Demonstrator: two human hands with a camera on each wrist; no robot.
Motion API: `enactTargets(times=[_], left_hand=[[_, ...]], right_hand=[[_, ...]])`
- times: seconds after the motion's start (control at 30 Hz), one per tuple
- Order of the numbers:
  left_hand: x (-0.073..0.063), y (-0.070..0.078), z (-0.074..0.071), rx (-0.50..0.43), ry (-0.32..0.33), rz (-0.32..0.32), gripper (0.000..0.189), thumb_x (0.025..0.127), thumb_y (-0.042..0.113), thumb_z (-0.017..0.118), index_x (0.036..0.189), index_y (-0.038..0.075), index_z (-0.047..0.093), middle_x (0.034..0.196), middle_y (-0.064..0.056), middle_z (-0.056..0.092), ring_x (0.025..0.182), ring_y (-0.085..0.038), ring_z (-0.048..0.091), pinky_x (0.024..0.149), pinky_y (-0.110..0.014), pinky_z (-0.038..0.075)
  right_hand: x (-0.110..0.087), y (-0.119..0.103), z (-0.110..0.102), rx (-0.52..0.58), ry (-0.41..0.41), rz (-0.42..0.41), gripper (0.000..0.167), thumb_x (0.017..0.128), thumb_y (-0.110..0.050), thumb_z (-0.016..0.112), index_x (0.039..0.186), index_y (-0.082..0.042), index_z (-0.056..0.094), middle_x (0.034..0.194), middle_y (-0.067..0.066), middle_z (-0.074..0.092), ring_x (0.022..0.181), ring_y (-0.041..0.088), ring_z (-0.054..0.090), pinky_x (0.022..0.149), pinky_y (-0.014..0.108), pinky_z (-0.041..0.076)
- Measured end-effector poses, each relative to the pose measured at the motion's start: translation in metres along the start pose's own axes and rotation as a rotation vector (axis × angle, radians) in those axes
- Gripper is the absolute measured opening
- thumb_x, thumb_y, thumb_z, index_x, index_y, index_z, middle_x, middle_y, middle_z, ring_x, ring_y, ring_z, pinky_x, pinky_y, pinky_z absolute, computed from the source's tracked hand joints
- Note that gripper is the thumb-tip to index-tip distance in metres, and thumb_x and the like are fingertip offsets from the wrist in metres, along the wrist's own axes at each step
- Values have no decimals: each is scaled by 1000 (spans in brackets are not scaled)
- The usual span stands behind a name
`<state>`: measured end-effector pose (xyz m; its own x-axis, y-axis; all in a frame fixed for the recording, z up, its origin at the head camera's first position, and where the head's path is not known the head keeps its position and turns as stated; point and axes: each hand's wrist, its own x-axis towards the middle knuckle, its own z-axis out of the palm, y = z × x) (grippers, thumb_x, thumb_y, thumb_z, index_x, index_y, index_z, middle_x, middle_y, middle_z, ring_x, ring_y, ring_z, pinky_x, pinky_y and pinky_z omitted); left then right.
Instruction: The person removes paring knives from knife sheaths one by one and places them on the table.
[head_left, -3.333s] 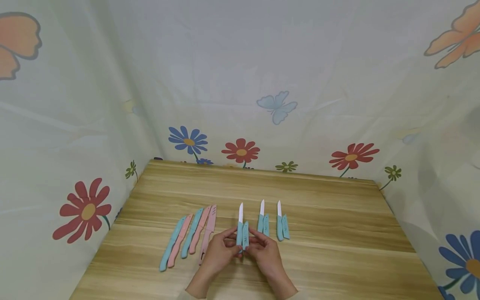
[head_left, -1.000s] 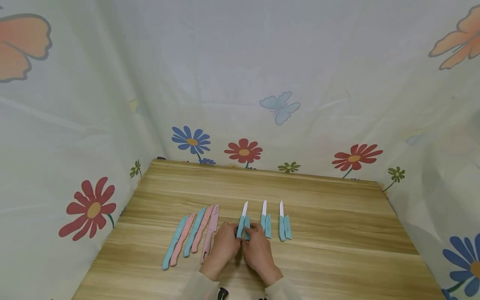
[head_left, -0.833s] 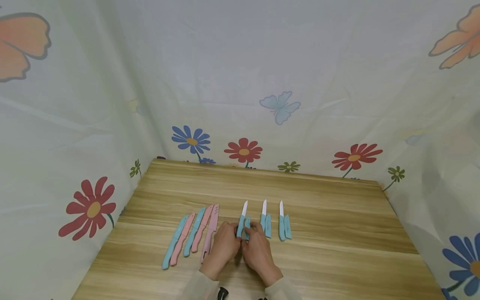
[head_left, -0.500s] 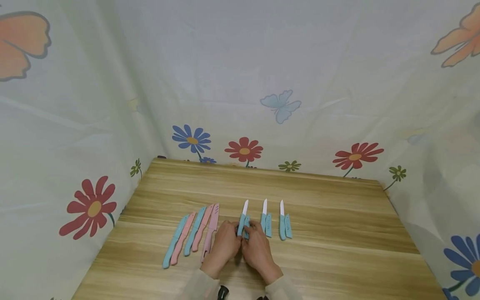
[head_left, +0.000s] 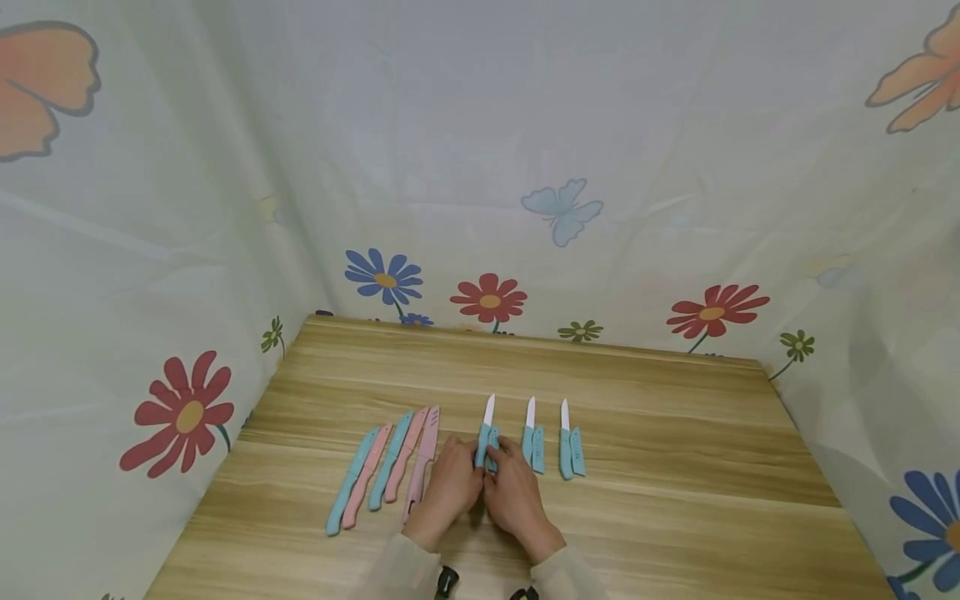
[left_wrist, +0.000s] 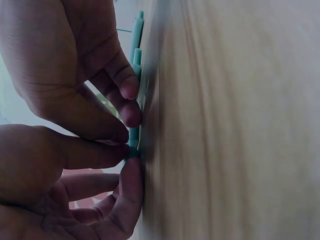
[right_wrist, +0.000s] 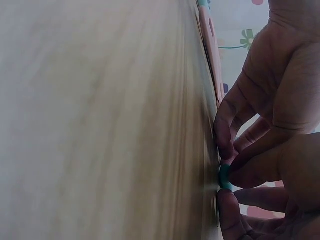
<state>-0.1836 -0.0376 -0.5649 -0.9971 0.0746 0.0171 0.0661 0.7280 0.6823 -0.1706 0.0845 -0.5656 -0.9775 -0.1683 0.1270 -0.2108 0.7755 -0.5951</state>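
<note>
A small paring knife (head_left: 489, 410) with a white blade and teal handle lies at the centre of the table, blade pointing away. My left hand (head_left: 453, 482) pinches its handle near the butt end. Right beside the handle is a teal knife sheath (head_left: 493, 439), which my right hand (head_left: 516, 493) holds between thumb and finger. In the left wrist view, the left hand (left_wrist: 107, 200) and right hand (left_wrist: 75, 70) meet low over the table at the teal handle (left_wrist: 134, 136). Fingers partly cover the handle and sheath.
Two more bare paring knives (head_left: 566, 450) (head_left: 528, 437) with teal sheaths (head_left: 577, 452) (head_left: 538, 450) beside them lie to the right. Several teal and pink sheathed knives (head_left: 351, 483) are lined up on the left. A floral curtain (head_left: 480, 167) surrounds the wooden table (head_left: 637, 533).
Both hands have lowered the knife and sheath from above the table onto it, near the other two pairs. Over the last second, the knife and sheath have shifted slightly away from me and closer together.
</note>
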Motion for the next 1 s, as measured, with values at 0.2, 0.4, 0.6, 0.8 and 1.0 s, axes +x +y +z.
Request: enactTargets(times=[0.2,0.4,0.6,0.8,1.0], left_hand=[[2,-1,2,16,-18,-13,42,91,6,72,131,-3,68,94,-9,55,80,-20,48,65,-34,43],[2,0,3,13,-5,-2,43,90,4,72,132,-4,67,95,-11,57,82,-22,52,67,-37,46],[2,1,3,12,4,-14,41,90,3,72,129,-6,67,98,-13,57,85,-24,54,69,-40,47],[1,2,3,10,17,-3,44,89,3,72,132,-5,65,102,-15,60,86,-25,56,71,-42,50],[-1,2,2,3,26,-4,46,89,3,73,133,-7,63,110,-18,61,94,-28,60,79,-47,54]], right_hand=[[0,1,0,15,0,4,41,90,-2,67,130,8,66,145,28,55,130,43,59,101,56,54],[-1,1,-1,30,9,-2,43,91,-2,68,132,7,65,144,27,55,130,42,59,100,56,54],[-2,0,-3,66,14,-2,44,93,-4,68,136,5,62,146,27,53,129,43,58,100,59,53],[-3,0,-3,77,23,-3,45,93,-4,68,137,3,61,147,26,52,125,41,60,97,58,54],[-5,-1,-3,88,41,9,44,92,-3,69,136,0,62,146,23,52,115,31,63,90,50,55]])
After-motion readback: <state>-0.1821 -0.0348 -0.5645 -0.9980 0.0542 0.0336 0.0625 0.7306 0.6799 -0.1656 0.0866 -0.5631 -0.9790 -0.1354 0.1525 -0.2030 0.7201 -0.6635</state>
